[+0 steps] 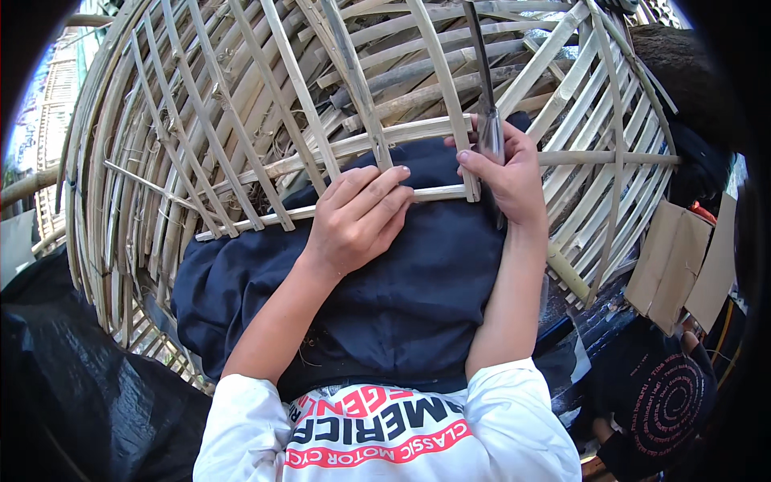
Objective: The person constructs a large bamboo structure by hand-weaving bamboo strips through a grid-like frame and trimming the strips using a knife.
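A lattice of pale split bamboo strips (293, 88) lies across my lap, its near edge a crosswise bamboo strip (438, 194) over dark cloth (385, 273). My left hand (357, 213) is closed on this edge where an upright strip meets it, fingertips pressed together. My right hand (506, 173) is wrapped round a knife (491, 138); a long, narrow dark part points up and away, and shiny metal shows at the fingers. Its thumb lies beside the lattice's right end strip (471, 173). Part of the knife is hidden by the palm.
Curved bamboo strips (104, 201) are piled behind and left of the lattice. More slatted bamboo (598, 120) fans out at right. Beyond it are a cardboard box (671, 257) and another person in a dark shirt (662, 394). A black sheet (88, 369) lies at left.
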Tool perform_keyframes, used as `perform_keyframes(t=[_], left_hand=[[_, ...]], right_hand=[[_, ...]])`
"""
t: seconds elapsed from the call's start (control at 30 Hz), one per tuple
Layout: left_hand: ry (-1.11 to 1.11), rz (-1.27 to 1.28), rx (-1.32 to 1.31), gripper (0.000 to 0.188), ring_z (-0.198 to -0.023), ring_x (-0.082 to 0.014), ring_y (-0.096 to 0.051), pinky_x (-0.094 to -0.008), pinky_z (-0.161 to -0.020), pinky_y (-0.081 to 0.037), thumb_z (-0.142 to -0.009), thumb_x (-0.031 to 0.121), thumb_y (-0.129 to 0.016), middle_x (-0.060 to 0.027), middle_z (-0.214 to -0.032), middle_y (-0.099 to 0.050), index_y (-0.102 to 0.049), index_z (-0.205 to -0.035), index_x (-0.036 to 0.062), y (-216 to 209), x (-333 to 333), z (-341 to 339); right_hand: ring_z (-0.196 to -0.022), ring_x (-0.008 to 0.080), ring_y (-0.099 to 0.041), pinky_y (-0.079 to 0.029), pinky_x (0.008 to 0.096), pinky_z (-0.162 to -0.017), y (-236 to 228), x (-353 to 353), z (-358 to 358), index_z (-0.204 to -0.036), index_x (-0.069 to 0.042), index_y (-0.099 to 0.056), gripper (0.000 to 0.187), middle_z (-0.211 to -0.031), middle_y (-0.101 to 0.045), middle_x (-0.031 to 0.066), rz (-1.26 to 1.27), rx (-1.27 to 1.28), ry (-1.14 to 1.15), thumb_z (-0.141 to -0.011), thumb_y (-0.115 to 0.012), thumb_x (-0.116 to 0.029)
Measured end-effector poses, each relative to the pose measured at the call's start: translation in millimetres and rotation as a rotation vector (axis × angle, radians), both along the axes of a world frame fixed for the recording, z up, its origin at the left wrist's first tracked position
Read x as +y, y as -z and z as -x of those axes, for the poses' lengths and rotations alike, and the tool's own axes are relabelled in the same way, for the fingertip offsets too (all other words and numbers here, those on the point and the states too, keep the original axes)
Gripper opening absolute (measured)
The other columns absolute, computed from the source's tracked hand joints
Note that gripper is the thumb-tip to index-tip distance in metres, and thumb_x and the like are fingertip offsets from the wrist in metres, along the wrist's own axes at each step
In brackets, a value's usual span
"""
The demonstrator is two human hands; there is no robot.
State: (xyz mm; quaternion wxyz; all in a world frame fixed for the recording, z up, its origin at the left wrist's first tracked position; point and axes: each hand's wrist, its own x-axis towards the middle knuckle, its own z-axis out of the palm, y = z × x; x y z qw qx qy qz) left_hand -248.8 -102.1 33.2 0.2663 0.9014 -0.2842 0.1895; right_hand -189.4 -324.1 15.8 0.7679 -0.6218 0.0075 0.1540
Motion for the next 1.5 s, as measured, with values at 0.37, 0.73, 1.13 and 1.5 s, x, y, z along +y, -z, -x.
perform_keyframes(t=[0.37,0.73,1.13,1.5], left_hand=[[0.014,-0.078,0.054,0.022,-0.086,-0.0247,-0.065,-0.0346,-0.073,-0.051,-0.068,0.006,-0.077,-0.0104,-0.107,-0.072,-0.074,-0.09,0.0058,3,-3,-2],[-0.039,-0.127,0.104,0.019,-0.088,-0.02,-0.064,-0.0325,-0.078,-0.05,-0.074,0.009,-0.075,-0.0054,-0.107,-0.073,-0.076,-0.093,0.0097,-3,-7,0],[-0.005,-0.159,0.074,0.016,-0.091,-0.0219,-0.064,-0.0349,-0.077,-0.048,-0.08,0.017,-0.077,-0.0086,-0.111,-0.071,-0.076,-0.095,0.0096,-1,-2,3],[-0.024,-0.148,0.103,0.016,-0.089,-0.022,-0.064,-0.0346,-0.077,-0.046,-0.08,0.017,-0.077,-0.0084,-0.109,-0.072,-0.076,-0.094,0.0085,0,-4,2]], right_hand=[[-0.09,0.0134,-0.069,-0.055,0.0263,-0.078,-1,-7,3,-0.112,0.006,-0.063,0.037,-0.097,-0.072,0.0118,-0.126,0.037,0.04,-0.076,-0.073,0.004],[-0.095,0.0221,-0.07,-0.057,0.0303,-0.08,5,-9,2,-0.119,0.005,-0.059,0.049,-0.106,-0.069,0.0159,-0.152,-0.066,0.013,-0.072,-0.075,0.007],[-0.089,0.0131,-0.068,-0.053,0.0261,-0.082,-2,-7,2,-0.108,0.004,-0.064,0.037,-0.094,-0.072,0.0098,-0.155,0.07,0.034,-0.072,-0.074,0.004],[-0.087,0.0115,-0.067,-0.053,0.0253,-0.08,-2,-9,2,-0.107,0.004,-0.065,0.035,-0.093,-0.072,0.0084,-0.126,0.069,0.021,-0.073,-0.074,0.003]])
